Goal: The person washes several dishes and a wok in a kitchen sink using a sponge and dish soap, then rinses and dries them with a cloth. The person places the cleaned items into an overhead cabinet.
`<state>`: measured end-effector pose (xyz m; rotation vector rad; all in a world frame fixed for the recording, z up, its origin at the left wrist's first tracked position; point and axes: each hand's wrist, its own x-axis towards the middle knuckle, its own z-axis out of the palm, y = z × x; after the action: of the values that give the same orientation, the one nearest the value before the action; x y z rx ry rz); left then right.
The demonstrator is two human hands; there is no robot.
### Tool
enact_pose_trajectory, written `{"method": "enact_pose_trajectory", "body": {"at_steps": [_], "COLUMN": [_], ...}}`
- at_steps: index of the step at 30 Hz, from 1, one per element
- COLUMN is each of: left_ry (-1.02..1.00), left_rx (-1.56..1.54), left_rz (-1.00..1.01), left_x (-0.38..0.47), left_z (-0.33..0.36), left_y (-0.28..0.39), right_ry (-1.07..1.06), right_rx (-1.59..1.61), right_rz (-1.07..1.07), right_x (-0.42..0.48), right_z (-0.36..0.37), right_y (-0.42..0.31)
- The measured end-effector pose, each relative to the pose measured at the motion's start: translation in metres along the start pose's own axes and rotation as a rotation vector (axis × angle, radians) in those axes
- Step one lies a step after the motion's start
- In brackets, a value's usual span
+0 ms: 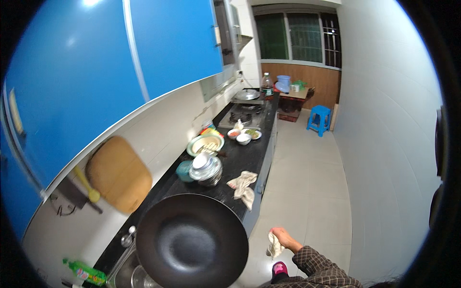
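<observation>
My right hand (284, 238) is closed around a bunched, pale cloth (274, 248) above the tiled floor, to the right of the counter. My left hand is out of view. A large dark wok (187, 239), its inside bare and shiny, fills the lower middle and covers part of the sink (124, 268); what supports it is hidden. Just beyond the wok, a second crumpled cloth (243, 185) lies on the black countertop (234, 158) by the front edge.
Stacked bowls (206, 167), a basin (205, 144), small food bowls (244, 139) and a gas stove (240, 117) line the counter. Blue cabinets (173, 43) overhang it. A cutting board (120, 174) hangs on the wall. A green bottle (84, 271) stands near the sink; a blue stool (319, 120) is farther off.
</observation>
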<state>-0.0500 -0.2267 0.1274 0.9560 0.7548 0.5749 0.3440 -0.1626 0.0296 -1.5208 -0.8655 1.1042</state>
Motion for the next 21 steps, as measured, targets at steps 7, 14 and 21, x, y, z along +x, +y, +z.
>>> {"method": "enact_pose_trajectory", "body": {"at_steps": [7,14,21], "left_ry": [-0.135,-0.341,-0.634], "left_rx": [-0.114,-0.234,-0.327], "left_rz": [-0.130,-0.294,-0.477], "left_x": [0.171,0.336,0.509], "left_z": [0.104,0.205,0.253], "left_y": [0.002,0.030,0.035], "right_ry": [0.207,0.589,0.450], "right_rx": [-0.182,0.014,-0.207], "right_rz": [0.230,0.267,0.428], "right_x": [0.008,0.013,0.071], "right_z": [-0.175,-0.315,-0.383], "right_y": [0.000,0.040,0.086]}}
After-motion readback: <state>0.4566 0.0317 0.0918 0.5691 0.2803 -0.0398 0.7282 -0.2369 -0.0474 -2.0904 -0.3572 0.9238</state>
